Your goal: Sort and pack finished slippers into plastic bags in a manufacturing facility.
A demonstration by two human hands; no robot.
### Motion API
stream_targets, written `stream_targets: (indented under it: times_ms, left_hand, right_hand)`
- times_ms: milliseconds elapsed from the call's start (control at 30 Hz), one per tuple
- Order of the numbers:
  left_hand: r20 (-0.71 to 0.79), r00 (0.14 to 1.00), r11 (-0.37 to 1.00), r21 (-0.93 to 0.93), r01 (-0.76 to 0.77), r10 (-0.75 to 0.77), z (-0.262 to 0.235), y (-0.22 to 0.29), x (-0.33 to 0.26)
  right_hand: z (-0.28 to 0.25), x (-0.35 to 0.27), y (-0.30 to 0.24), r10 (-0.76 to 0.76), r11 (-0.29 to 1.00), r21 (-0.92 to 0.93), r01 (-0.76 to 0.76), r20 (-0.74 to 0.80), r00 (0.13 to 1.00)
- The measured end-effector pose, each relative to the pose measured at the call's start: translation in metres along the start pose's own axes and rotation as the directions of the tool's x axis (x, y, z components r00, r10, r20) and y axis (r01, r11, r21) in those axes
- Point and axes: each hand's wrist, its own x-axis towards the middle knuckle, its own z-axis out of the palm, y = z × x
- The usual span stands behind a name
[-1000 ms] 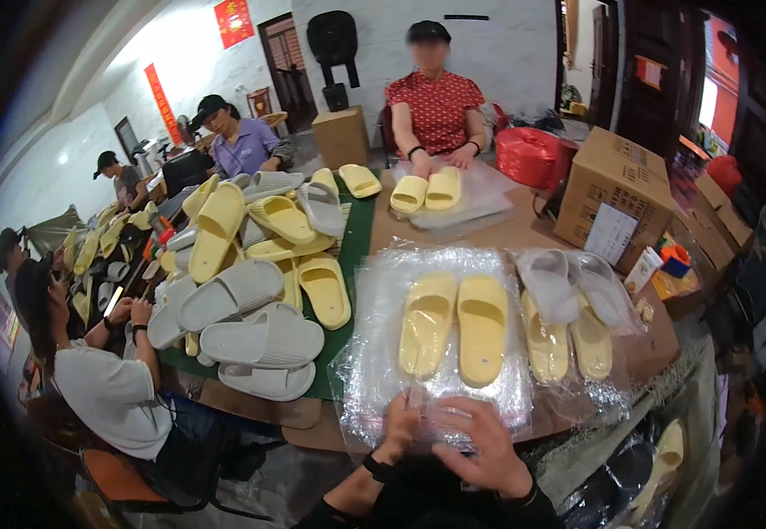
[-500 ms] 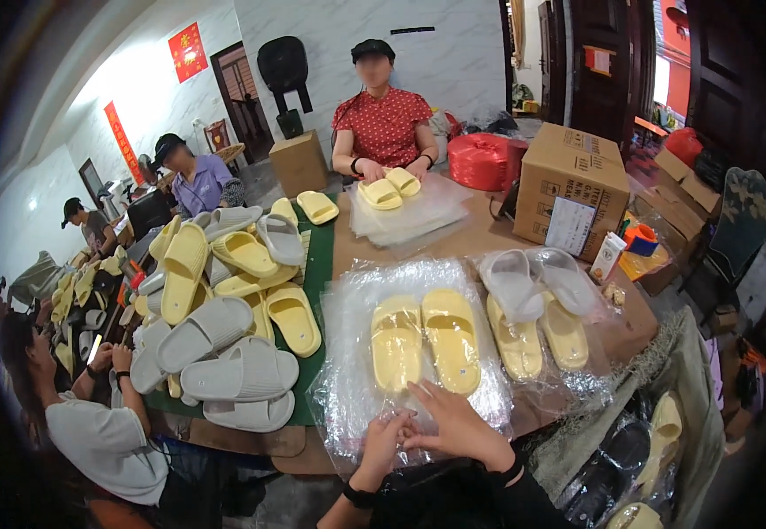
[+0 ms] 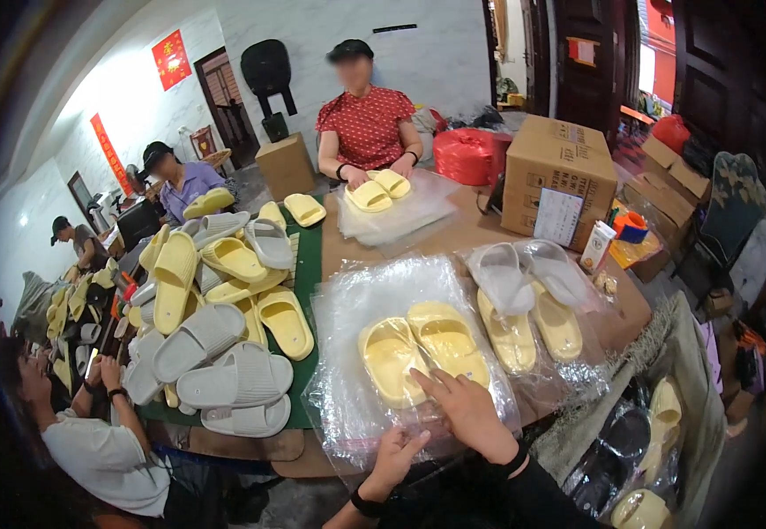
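A pair of yellow slippers, the left one (image 3: pixel 390 360) and the right one (image 3: pixel 443 331), lies slanted in a clear plastic bag (image 3: pixel 356 295) on a stack of similar bags. My right hand (image 3: pixel 471 413) reaches over their near ends with its fingers stretched out, touching the plastic there. Closer to the table's near edge, my left hand (image 3: pixel 399 454) has its thumb and bent fingers together at the bag's near edge. The plastic between them is hard to make out. To the right lies another bagged yellow pair (image 3: pixel 508 331) with clear grey slippers (image 3: pixel 499 278) on top.
A heap of grey slippers (image 3: pixel 235 375) and yellow slippers (image 3: pixel 173 280) covers the green mat (image 3: pixel 306 264) at left. Across the table, a person in red (image 3: pixel 365 123) handles yellow slippers. A cardboard box (image 3: pixel 555 176) stands far right; a sack (image 3: pixel 577 458) of bagged footwear sits near right.
The yellow pair and its bag have turned, the slippers' far ends now leaning left. My hands have moved apart, the right one further over the slippers. The whole view has shifted slightly.
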Motion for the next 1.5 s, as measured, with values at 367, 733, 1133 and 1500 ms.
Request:
stream_targets:
  times_ms: [367,733,1133,1500]
  left_hand:
    - [0.055,0.964,0.42,0.892,-0.166,0.262,-0.027,-0.069,0.024]
    - [0.123,0.972,0.337,0.923,-0.186,0.201,0.0,-0.054,0.02]
    - [0.12,0.98,0.35,0.921,-0.17,0.161,0.0,-0.055,0.021]
    - [0.129,0.973,0.343,0.92,-0.19,0.194,0.0,-0.055,0.02]
  right_hand:
    - [-0.034,0.021,0.011,-0.006,0.963,0.257,0.086,-0.295,0.956]
    - [-0.132,0.054,0.062,0.082,0.995,0.093,0.02,-0.945,0.316]
    - [-0.189,0.115,0.154,0.468,0.811,0.529,0.25,-0.843,0.265]
    - [-0.089,0.069,0.184,0.363,0.914,0.115,-0.389,-0.659,0.659]
